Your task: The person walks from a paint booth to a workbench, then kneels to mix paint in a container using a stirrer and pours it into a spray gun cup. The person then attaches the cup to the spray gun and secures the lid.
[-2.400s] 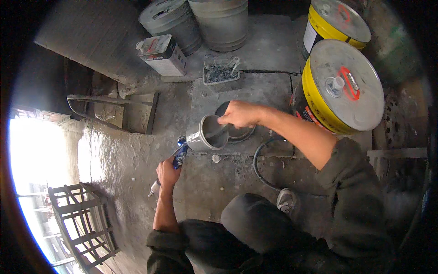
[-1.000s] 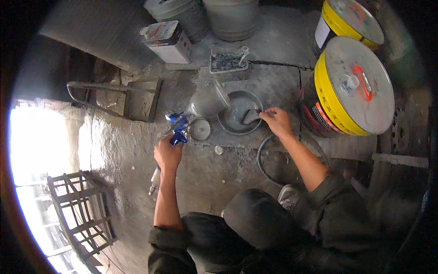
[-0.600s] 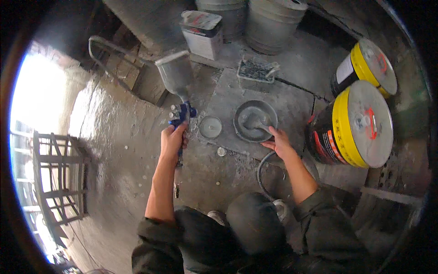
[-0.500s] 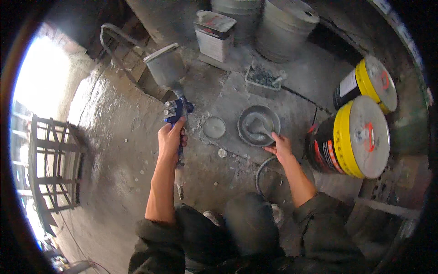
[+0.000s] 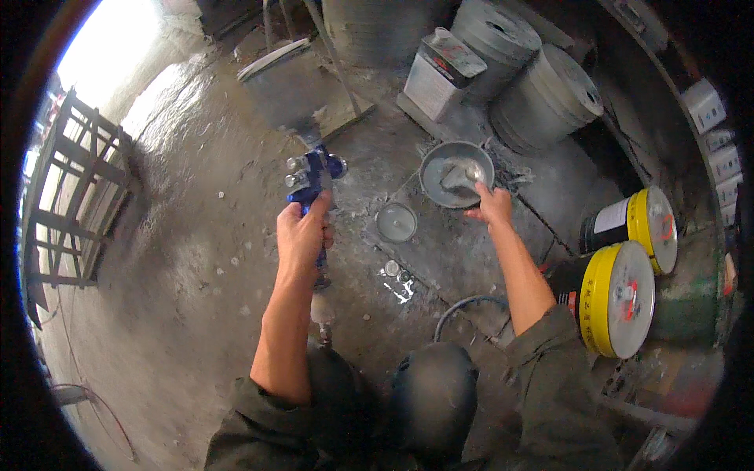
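In curled left hand [image 5: 301, 235]: spray gun [image 5: 317, 174], handle [image 5: 321, 257] partly hidden. Pinched by thumb [image 5: 482, 190] and half-hidden fingers [image 5: 473, 213] of right hand [image 5: 495, 207]: bowl [image 5: 438, 195], blurred scraper [image 5: 460, 174].

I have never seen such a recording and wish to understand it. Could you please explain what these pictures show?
There is no machine: you see a person's two bare hands from above, through a fisheye camera worn on the head, so straight edges bend. The left hand grips a blue spray gun with a grey cup. The right hand holds a round grey bowl by its edge, with a flat tool in it. On the grey floor lies a lid-like disc; two yellow-banded drums stand at right.
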The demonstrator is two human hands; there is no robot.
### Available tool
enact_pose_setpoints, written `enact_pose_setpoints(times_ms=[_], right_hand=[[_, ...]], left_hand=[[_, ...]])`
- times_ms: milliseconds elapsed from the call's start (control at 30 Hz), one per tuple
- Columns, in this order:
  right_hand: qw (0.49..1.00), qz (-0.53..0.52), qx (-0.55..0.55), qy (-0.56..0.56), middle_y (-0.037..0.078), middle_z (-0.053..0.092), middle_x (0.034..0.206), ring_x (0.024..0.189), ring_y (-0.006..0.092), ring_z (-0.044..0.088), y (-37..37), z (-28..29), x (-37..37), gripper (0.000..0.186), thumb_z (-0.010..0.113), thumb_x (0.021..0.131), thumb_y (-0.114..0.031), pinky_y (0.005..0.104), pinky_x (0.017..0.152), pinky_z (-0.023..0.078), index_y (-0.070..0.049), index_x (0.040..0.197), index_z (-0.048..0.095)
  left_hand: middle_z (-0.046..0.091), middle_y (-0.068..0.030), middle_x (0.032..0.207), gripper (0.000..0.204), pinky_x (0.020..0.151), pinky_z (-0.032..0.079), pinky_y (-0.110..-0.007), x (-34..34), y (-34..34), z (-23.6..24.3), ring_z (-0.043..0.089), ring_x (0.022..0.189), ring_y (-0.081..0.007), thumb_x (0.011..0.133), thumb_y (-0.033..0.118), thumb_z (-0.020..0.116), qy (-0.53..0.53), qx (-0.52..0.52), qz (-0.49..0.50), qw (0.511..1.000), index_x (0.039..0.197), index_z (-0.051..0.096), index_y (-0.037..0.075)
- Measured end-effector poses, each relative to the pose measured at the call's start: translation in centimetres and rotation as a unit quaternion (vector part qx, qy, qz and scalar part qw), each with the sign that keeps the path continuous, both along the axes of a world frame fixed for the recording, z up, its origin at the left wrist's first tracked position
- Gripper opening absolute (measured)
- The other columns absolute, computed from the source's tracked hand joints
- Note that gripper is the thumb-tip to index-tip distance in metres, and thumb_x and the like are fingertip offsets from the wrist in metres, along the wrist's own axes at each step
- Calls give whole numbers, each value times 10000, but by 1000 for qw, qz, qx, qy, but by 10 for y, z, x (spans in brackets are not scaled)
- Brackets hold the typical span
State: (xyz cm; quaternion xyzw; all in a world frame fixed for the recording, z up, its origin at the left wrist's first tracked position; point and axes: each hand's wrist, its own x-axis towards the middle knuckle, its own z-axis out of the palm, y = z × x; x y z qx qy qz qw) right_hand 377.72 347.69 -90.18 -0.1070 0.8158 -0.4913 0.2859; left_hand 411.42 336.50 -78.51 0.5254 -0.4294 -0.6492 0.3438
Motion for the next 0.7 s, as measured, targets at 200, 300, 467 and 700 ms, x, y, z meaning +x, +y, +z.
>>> enact_pose_setpoints(times_ms=[200,300,467,700], right_hand=[[913,111,209,331,277,696,1006,832,435,697,-78,2,-22,477,614,935,-384,499,848,527,69,1076,575],[850,118,232,458,249,706,951,922,431,688,-105,10,-5,489,616,938,-374,512,820,540,58,1157,547],[798,159,237,531,258,703,940,868,423,696,-119,30,6,548,577,979,-298,485,759,566,79,1344,417],[668,208,259,666,249,656,1137,785,328,723,-124,41,1,650,626,936,-388,396,630,600,-89,1461,387]], left_hand=[[507,15,615,290,445,354,-273,1,-3,2,487,500,-95,899,265,699,-6,-7,0,1000,753,541,70],[541,3,603,311,484,381,-290,16,-11,-7,508,517,-101,892,298,692,-36,-39,8,999,760,599,32],[570,-14,603,348,531,401,-303,21,-15,-8,524,551,-104,884,327,683,-55,-42,10,998,776,635,0],[484,37,621,252,444,327,-249,14,-20,-19,452,495,-68,918,253,700,-37,-68,-1,997,800,577,68]])
